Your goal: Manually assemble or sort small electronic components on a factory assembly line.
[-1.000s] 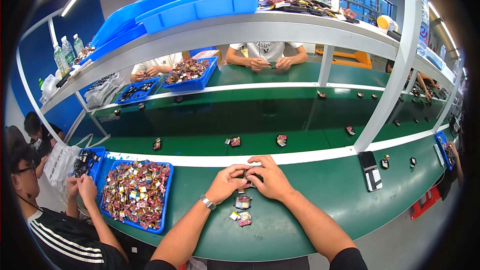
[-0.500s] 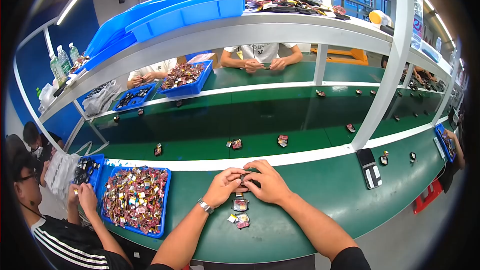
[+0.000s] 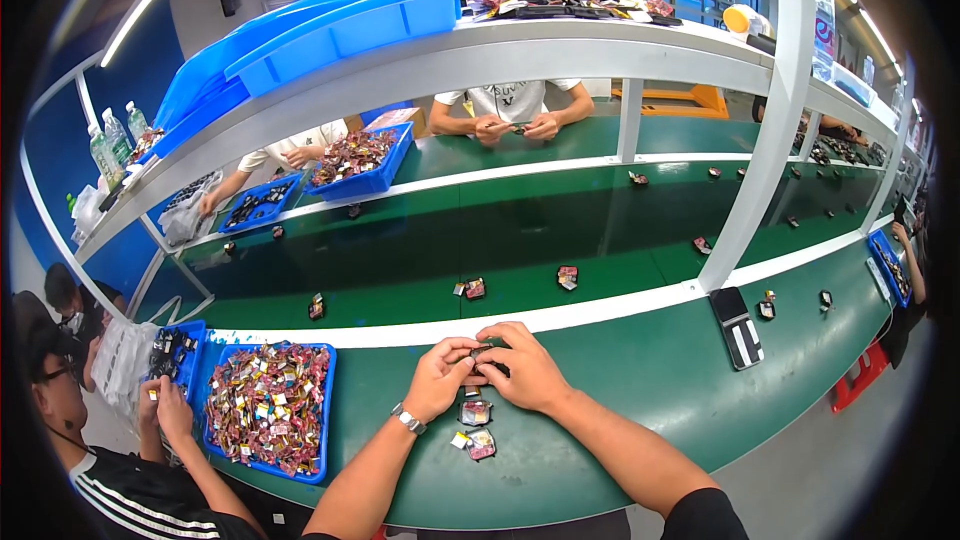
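Note:
My left hand [image 3: 438, 378], with a metal-banded watch on its wrist, and my right hand [image 3: 527, 372] meet over the near green bench. Their fingertips pinch a small dark electronic piece [image 3: 484, 351] between them, mostly hidden by fingers. Just below my hands, a small black-framed assembly with a pinkish circuit board [image 3: 475, 412] lies on the bench. Nearer to me is a second such assembly [image 3: 482, 444], with a white-and-yellow tab [image 3: 459, 439] sticking out to its left.
To the left, a blue tray [image 3: 331, 410] is heaped with reddish circuit boards; a co-worker's hands [image 3: 166, 405] work beside it. A white rail [image 3: 600, 312] borders the green belt [image 3: 520, 285], where several assemblies lie. A black-and-white device [image 3: 737, 328] sits right of a shelf post [image 3: 757, 140].
My hands stay together on the small piece, with slight finger shifts. Across the belt at left, a person's arm has reached out toward the plastic bag. The view has shifted a little.

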Motion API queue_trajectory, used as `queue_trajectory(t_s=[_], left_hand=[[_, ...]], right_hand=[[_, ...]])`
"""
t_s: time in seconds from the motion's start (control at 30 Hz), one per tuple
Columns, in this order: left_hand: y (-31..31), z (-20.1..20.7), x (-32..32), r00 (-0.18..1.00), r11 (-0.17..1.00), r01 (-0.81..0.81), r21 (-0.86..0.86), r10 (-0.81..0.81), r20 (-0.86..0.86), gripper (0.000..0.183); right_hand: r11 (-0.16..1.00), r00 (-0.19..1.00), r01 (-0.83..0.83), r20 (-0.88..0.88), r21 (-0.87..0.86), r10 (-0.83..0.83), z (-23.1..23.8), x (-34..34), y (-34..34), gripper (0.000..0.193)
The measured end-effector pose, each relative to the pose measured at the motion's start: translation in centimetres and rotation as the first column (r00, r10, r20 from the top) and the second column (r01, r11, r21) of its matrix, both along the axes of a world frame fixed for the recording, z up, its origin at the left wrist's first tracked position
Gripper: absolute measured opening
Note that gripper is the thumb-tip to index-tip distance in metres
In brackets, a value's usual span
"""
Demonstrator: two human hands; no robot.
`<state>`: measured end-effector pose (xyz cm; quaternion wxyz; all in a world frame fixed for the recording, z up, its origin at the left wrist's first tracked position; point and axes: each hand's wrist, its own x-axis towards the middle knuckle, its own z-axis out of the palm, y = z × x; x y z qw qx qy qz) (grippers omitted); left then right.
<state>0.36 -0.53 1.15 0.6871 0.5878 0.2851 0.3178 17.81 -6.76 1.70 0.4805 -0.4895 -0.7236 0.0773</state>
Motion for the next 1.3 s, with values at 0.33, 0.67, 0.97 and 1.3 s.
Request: queue_trajectory(t_s=[0.33,0.67,0.97,1.3], left_hand=[[0.46,-0.29,-0.47,0.998,0.998,0.027,-0.05,-0.025,0.051,0.027],[0.31,-0.12,-0.24,0.997,0.998,0.03,-0.049,-0.027,0.069,0.027],[0.5,-0.3,-0.46,0.997,0.996,0.043,-0.072,-0.038,0.066,0.026],[0.67,-0.57,-0.53,0.992,0.997,0.032,-0.074,-0.022,0.126,0.023]], right_hand=[[0.999,0.999,0.042,-0.03,-0.002,-0.042,-0.04,-0.71,0.05,0.01],[0.998,0.996,0.057,-0.069,0.006,-0.057,-0.42,-0.58,0.1,0.011],[0.995,0.99,-0.01,-0.141,-0.097,-0.004,-0.31,-0.45,-0.1,0.012],[0.998,0.992,0.036,-0.117,-0.056,-0.042,-0.35,-0.58,-0.03,0.013]])
